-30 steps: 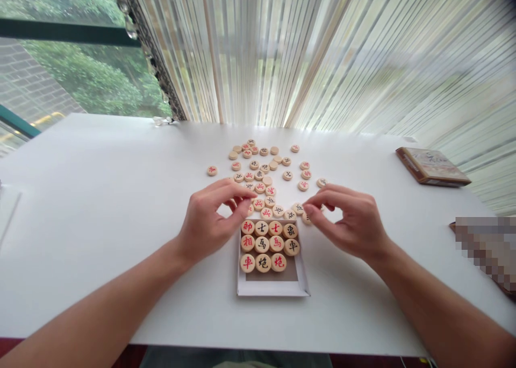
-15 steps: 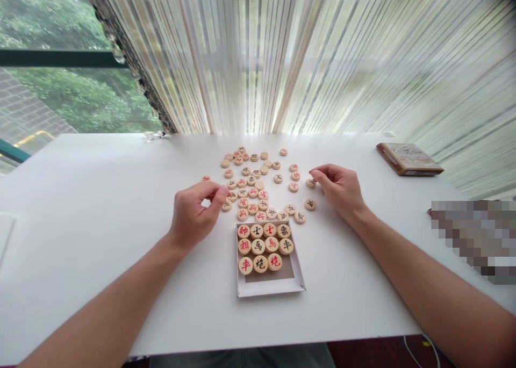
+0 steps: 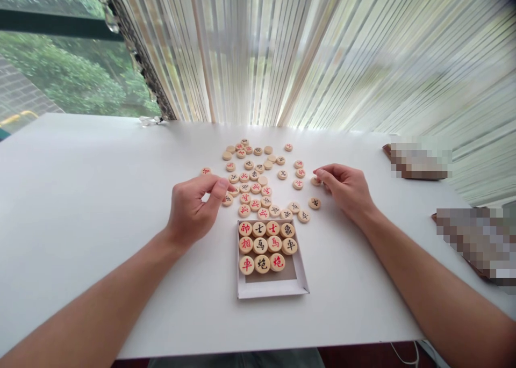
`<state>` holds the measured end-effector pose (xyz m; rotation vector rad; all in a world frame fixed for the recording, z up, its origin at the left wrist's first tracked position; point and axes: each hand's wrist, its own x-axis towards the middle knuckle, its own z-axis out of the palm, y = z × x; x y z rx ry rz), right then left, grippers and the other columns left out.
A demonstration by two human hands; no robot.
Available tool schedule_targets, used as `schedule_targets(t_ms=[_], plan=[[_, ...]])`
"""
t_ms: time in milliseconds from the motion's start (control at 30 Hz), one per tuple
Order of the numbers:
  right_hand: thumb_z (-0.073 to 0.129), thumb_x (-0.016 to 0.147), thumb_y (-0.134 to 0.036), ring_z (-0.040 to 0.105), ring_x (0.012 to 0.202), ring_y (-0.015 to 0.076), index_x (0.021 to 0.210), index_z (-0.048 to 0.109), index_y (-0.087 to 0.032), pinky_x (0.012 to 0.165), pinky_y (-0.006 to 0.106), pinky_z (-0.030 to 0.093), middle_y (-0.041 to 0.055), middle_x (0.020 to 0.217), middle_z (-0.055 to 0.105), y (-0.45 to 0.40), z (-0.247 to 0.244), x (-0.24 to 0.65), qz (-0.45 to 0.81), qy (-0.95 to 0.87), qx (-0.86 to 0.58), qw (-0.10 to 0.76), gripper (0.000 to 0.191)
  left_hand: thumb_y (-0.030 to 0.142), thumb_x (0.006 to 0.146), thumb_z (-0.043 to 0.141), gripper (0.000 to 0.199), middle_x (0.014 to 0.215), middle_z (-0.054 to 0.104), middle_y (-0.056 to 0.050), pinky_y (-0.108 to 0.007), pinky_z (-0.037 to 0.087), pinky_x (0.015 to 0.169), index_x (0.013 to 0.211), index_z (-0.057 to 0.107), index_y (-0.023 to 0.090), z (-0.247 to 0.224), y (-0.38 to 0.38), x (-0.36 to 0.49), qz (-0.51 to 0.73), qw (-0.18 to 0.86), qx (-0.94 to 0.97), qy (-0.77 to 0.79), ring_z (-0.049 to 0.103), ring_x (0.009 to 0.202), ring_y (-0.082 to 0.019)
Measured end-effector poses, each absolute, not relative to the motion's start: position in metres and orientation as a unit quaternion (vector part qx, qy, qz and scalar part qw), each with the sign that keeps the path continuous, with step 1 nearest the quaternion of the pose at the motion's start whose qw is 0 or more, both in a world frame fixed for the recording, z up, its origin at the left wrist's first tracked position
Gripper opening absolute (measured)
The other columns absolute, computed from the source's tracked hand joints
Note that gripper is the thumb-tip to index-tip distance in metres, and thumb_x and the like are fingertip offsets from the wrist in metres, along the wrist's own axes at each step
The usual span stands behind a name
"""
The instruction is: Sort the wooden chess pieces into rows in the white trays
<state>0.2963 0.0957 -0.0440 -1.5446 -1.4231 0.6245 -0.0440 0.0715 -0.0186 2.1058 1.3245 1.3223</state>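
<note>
Round wooden Chinese chess pieces (image 3: 256,188) with red or black characters lie scattered over the white table, a few showing blank faces. My left hand (image 3: 197,204) is over the left edge of this spread, thumb and forefinger pinched above several pieces; whether anything is between them is hidden. On the right side, my right hand (image 3: 344,188) has its thumb and fingertips drawn together at a piece (image 3: 315,180), which they partly cover. A shallow white box (image 3: 270,289) stands nearest me, with pieces in rows, characters facing up.
Two flat brown-edged items, partly pixelated, lie on the right: a box (image 3: 419,172) farther back and another object (image 3: 475,244) closer. A string curtain (image 3: 258,62) and a window (image 3: 72,72) border the table's far side. A white cable (image 3: 407,360) hangs below the front edge.
The view has shifted slightly, so the table and pieces appear moved in the picture. My right fingers now cover more of the piece beneath them. My left hand stays by the same pieces.
</note>
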Motion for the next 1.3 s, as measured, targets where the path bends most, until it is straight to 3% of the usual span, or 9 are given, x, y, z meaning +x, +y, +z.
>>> schedule_targets(t_ms=[167, 600, 867, 1300], plan=[[0.076, 0.086, -0.048, 0.05, 0.058, 0.0146, 0.09, 0.08, -0.018, 0.054, 0.028, 0.039, 0.004, 0.072, 0.071, 0.0934, -0.0413, 0.2984, 0.26, -0.584, -0.627, 0.445, 0.031, 0.032, 0.102, 0.054, 0.038, 0.063, 0.069, 0.0, -0.026, 0.048, 0.064, 0.081, 0.08, 0.016, -0.0212, 0.0723, -0.0438, 0.473, 0.174, 0.731, 0.46, 0.064, 0.061, -0.014], [0.076, 0.089, -0.043, 0.05, 0.061, 0.0145, 0.091, 0.082, -0.019, 0.056, 0.029, 0.039, 0.0043, 0.076, 0.072, 0.092, -0.0419, 0.2982, 0.255, -0.596, -0.626, 0.433, 0.025, 0.031, 0.101, 0.055, 0.036, 0.062, 0.071, 0.0, -0.026, 0.05, 0.066, 0.08, 0.08, 0.016, -0.0177, 0.0698, -0.0406, 0.469, 0.18, 0.729, 0.464, 0.065, 0.06, -0.014], [0.075, 0.089, -0.042, 0.045, 0.053, 0.0137, 0.084, 0.079, -0.019, 0.05, 0.028, 0.035, -0.0001, 0.061, 0.062, 0.0905, -0.0412, 0.2967, 0.234, -0.594, -0.625, 0.448, 0.024, 0.032, 0.1, 0.055, 0.035, 0.062, 0.07, 0.0, -0.027, 0.051, 0.067, 0.078, 0.079, 0.017, -0.0168, 0.069, -0.0403, 0.47, 0.2, 0.718, 0.472, 0.065, 0.061, -0.014], [0.075, 0.088, -0.039, 0.043, 0.051, 0.0129, 0.076, 0.078, -0.02, 0.047, 0.028, 0.033, -0.0014, 0.057, 0.057, 0.0886, -0.0413, 0.2942, 0.218, -0.592, -0.626, 0.458, 0.022, 0.034, 0.099, 0.055, 0.036, 0.063, 0.071, 0.0, -0.027, 0.051, 0.064, 0.077, 0.078, 0.017, -0.0149, 0.0656, -0.0371, 0.459, 0.217, 0.713, 0.484, 0.066, 0.061, -0.015]])
